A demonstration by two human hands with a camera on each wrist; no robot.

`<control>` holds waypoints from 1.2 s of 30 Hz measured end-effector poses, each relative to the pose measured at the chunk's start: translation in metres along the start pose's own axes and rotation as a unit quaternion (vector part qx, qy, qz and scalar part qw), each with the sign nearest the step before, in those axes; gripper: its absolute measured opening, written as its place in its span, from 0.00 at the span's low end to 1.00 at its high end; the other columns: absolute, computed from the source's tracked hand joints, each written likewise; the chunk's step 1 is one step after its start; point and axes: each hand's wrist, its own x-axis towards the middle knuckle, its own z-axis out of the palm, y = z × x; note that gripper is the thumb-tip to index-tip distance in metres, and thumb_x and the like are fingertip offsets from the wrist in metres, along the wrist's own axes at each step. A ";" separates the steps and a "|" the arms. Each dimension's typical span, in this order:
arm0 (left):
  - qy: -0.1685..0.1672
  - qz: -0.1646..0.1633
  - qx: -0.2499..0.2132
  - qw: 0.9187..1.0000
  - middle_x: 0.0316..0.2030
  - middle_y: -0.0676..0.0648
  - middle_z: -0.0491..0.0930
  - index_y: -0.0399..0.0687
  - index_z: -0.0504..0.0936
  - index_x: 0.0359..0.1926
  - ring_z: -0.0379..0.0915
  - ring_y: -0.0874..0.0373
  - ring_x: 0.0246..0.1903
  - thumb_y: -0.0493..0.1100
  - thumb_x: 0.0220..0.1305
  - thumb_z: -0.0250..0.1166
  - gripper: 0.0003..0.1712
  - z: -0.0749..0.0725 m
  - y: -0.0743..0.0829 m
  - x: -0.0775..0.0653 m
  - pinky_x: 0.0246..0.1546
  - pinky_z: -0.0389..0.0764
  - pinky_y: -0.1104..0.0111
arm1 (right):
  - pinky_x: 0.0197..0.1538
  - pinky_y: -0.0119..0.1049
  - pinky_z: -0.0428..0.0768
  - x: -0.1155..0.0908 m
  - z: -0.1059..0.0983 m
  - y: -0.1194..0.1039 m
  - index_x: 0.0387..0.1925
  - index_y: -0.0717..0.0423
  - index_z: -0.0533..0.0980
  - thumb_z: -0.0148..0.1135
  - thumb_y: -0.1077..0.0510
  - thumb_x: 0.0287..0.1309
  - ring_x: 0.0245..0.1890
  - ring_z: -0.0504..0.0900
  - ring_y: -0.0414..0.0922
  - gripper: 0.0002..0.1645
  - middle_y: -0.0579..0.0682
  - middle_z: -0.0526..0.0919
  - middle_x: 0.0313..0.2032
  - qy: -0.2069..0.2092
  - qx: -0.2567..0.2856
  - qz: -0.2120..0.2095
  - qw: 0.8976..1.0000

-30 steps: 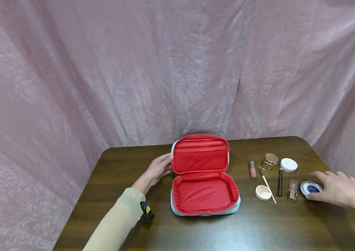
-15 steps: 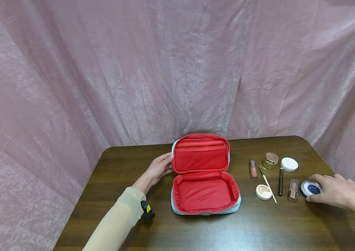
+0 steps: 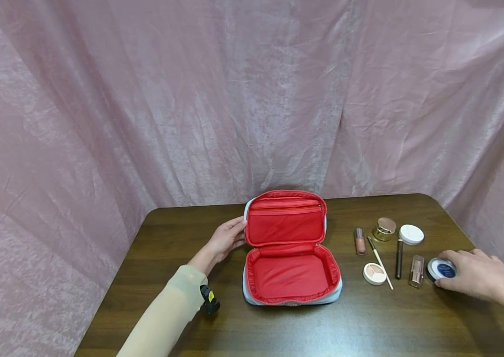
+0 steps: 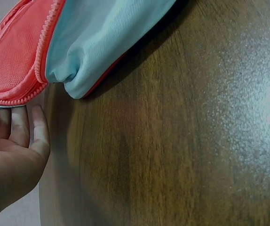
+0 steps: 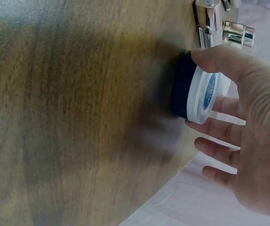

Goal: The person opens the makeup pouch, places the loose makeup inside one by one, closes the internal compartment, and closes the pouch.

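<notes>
A makeup bag (image 3: 294,278) with light blue outside and red lining lies unzipped on the table, its lid raised. My left hand (image 3: 225,239) holds the left edge of that lid; in the left wrist view the thumb is in front and the fingers (image 4: 19,127) pass behind the fabric. At the far right, my right hand (image 3: 476,272) grips a round flat cosmetic jar (image 3: 441,269) by its sides. The right wrist view shows the jar (image 5: 198,89) with a dark blue base and clear lid, between thumb and fingers, standing on the table or very close to it.
Left of the jar lie a clear-capped lipstick-like tube (image 3: 417,271), a dark pencil-like stick (image 3: 399,259), a thin brush (image 3: 380,262), a three-colour palette (image 3: 374,273) and a lip gloss (image 3: 360,242). Behind stand a gold-lidded jar (image 3: 384,228) and a white round case (image 3: 411,234). Pink curtain (image 3: 252,99) backs the table.
My right hand has shifted slightly down and closed its thumb and fingers around the jar. The left hand and the bag have stayed nearly still.
</notes>
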 end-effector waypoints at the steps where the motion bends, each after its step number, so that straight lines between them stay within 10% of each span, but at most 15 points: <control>1: 0.000 0.000 0.000 1.000 0.45 0.48 0.86 0.43 0.74 0.70 0.83 0.58 0.44 0.49 0.79 0.57 0.25 0.000 0.000 0.000 0.54 0.80 0.56 | 0.34 0.53 0.68 0.000 -0.001 0.000 0.50 0.58 0.80 0.79 0.35 0.40 0.40 0.77 0.59 0.41 0.57 0.85 0.40 0.002 -0.002 0.000 1.000; 19: 0.000 0.003 0.000 1.000 0.45 0.48 0.86 0.44 0.75 0.69 0.83 0.57 0.44 0.48 0.79 0.57 0.25 -0.001 0.001 0.000 0.52 0.81 0.57 | 0.32 0.57 0.70 0.006 -0.058 -0.009 0.56 0.58 0.77 0.77 0.35 0.46 0.39 0.76 0.60 0.43 0.63 0.85 0.43 0.074 -0.017 -0.004 0.997; 36: -0.006 0.002 0.003 1.000 0.48 0.47 0.86 0.43 0.74 0.70 0.83 0.57 0.46 0.48 0.79 0.58 0.25 -0.002 0.001 0.001 0.53 0.81 0.57 | 0.42 0.58 0.71 0.039 -0.084 -0.086 0.52 0.50 0.81 0.82 0.39 0.38 0.45 0.78 0.55 0.38 0.50 0.85 0.41 0.142 -0.001 -0.099 0.985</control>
